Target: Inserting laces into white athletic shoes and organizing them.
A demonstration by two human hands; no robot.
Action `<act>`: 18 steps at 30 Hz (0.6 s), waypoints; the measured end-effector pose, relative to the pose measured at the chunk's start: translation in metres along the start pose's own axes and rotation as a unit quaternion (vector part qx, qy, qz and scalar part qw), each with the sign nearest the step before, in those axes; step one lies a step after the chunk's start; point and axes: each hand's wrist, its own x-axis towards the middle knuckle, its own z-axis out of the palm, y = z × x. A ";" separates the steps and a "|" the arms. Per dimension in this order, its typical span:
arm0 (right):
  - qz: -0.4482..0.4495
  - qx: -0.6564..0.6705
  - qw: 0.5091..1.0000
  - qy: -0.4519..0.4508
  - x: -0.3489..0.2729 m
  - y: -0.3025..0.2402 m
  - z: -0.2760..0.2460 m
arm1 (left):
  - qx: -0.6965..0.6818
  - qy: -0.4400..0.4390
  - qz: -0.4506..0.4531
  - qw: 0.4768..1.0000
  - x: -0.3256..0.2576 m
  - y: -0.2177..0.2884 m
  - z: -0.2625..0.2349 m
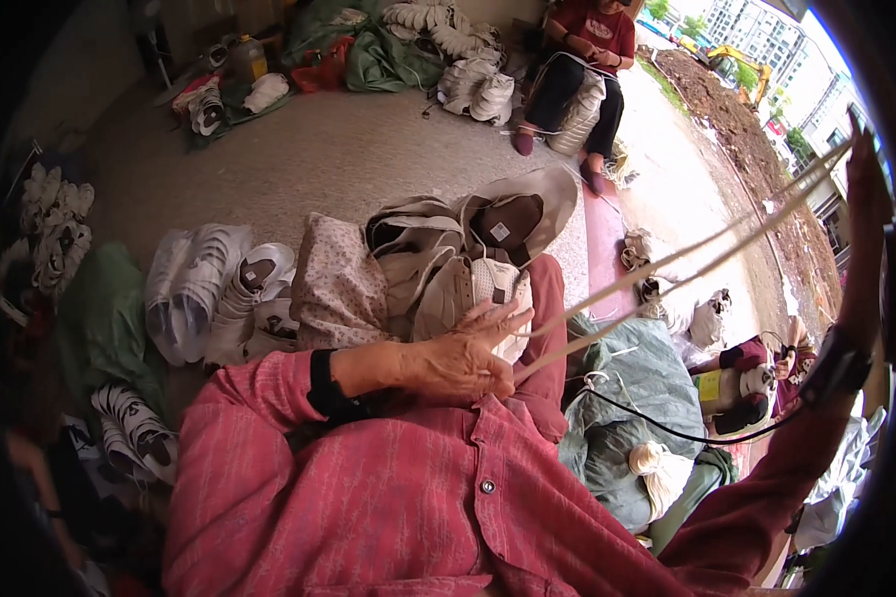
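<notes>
My left hand (pixel 465 355) rests on a beige and white shoe upper (pixel 468 289) on my lap, fingers pinching the near end of a pale doubled cord (pixel 687 261). That cord runs taut up and to the right to my right hand (pixel 866 189), raised high at the frame's right edge and gripping the far end. I wear a pink shirt (pixel 388 497) with a dark wrist cuff. A brown-lined shoe upper (pixel 513 221) lies just beyond my knee.
Rows of white shoe uppers (pixel 204 289) lie on the floor to my left beside a floral cloth bag (pixel 336 284). A seated person in a red top (pixel 579 60) works at the back. A grey-green sack (pixel 637 398) and a cord bundle (pixel 657 468) sit at my right.
</notes>
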 end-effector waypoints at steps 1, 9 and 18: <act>-0.044 -0.290 0.956 -0.007 -0.010 0.054 -0.102 | -0.056 0.029 0.030 0.998 -0.014 0.006 -0.002; 0.343 0.516 0.755 0.214 -0.228 0.331 -0.391 | -0.385 0.212 -0.083 0.894 -0.071 0.001 -0.104; 0.455 0.181 0.801 0.345 -0.265 0.400 -0.063 | -0.218 0.291 -0.540 0.759 -0.184 -0.049 -0.114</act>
